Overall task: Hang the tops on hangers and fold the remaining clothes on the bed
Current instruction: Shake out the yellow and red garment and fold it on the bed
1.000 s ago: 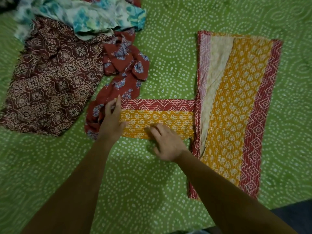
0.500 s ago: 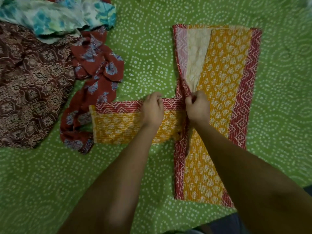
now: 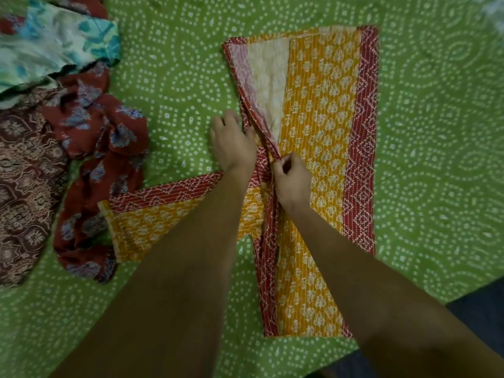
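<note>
Left of my grip lies a heap of patterned clothes (image 3: 54, 148) on the green bed (image 3: 436, 132), my left hand (image 3: 234, 144) rests flat with fingers apart beside the yellow-and-red top (image 3: 321, 132), and my right hand (image 3: 293, 180) pinches its red edge.

The folded top (image 3: 327, 132) is lying on the bedsheet (image 3: 436, 132); 3 other garments (image 3: 81, 159) are lying at its 9 o'clock.

Green white-dotted bedspread (image 3: 436, 132) spread flat — dark floor (image 3: 480, 312) past its lower-right edge.
</note>
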The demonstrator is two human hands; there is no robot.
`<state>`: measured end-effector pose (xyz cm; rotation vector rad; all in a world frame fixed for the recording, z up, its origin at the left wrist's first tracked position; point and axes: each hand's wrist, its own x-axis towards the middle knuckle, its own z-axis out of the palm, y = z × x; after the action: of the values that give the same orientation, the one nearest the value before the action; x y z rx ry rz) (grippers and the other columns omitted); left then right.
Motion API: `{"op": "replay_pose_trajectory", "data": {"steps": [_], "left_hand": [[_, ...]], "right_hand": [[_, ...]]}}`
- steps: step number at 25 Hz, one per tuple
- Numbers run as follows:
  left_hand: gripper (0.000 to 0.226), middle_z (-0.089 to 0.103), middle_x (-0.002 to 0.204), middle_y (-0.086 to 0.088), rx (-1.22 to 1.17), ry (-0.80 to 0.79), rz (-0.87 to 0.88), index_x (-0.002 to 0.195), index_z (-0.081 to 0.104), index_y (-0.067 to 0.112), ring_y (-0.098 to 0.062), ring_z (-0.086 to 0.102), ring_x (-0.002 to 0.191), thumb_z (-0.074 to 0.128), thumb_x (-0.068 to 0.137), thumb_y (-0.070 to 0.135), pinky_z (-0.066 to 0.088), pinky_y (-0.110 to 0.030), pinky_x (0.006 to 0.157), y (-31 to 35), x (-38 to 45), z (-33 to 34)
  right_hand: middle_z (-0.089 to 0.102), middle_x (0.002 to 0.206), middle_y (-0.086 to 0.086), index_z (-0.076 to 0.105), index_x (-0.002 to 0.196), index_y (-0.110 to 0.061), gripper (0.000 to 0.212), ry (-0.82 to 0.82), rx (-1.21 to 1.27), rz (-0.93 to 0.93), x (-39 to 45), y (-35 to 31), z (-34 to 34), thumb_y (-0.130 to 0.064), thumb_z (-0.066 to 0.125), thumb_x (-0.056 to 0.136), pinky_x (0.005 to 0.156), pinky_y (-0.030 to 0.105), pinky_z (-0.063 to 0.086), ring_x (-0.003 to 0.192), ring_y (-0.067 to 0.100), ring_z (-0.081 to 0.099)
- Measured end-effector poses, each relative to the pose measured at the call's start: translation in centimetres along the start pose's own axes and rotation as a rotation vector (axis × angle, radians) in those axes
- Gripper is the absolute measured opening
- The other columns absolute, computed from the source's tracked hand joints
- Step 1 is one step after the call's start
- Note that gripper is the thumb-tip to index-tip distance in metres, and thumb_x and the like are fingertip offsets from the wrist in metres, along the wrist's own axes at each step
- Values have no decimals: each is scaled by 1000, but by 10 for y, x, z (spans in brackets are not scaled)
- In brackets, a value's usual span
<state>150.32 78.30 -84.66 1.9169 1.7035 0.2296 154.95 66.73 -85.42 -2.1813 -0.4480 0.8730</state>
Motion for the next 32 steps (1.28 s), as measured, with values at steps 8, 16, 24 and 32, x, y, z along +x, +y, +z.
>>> {"op": "replay_pose_trajectory", "data": {"steps": [8, 16, 24, 32], "left_hand": [[37, 59, 83, 4, -68, -293, 169, 112, 46, 25, -18, 62, 78, 70, 84, 22, 49, -33, 61, -23, -12, -6], [37, 60, 73, 4, 102, -517, 258, 119, 58, 30, -14, 60, 68, 65, 85, 15, 51, -31, 62, -34, -15, -32], [33, 48, 113, -2, 403, -572, 447, 105, 57, 22, -21, 46, 110, 75, 78, 30, 39, -32, 83, -17, 12, -33], [15, 45, 100, 16, 420, -540, 1088, 72, 56, 26, -11, 33, 98, 68, 74, 33, 26, -29, 81, -10, 30, -58]], "right_hand": [[56, 81, -1, 49, 94, -14, 6, 9, 71, 2, -1, -1, 0, -20, 51, 94, 55, 27, 39, 61, 9, 49], [30, 123, 5, 41, 120, -18, 38, 64, -295, -340, -15, -10, 12, -19, 55, 85, 78, 41, 54, 96, 22, 52], [21, 116, -4, 39, 119, -12, 39, 57, -152, -268, -11, -1, 19, -19, 61, 87, 77, 40, 56, 90, 25, 58], [27, 121, 6, 37, 121, -5, 43, 89, -31, -218, -13, -3, 18, -20, 61, 88, 79, 28, 50, 93, 15, 51]]}}
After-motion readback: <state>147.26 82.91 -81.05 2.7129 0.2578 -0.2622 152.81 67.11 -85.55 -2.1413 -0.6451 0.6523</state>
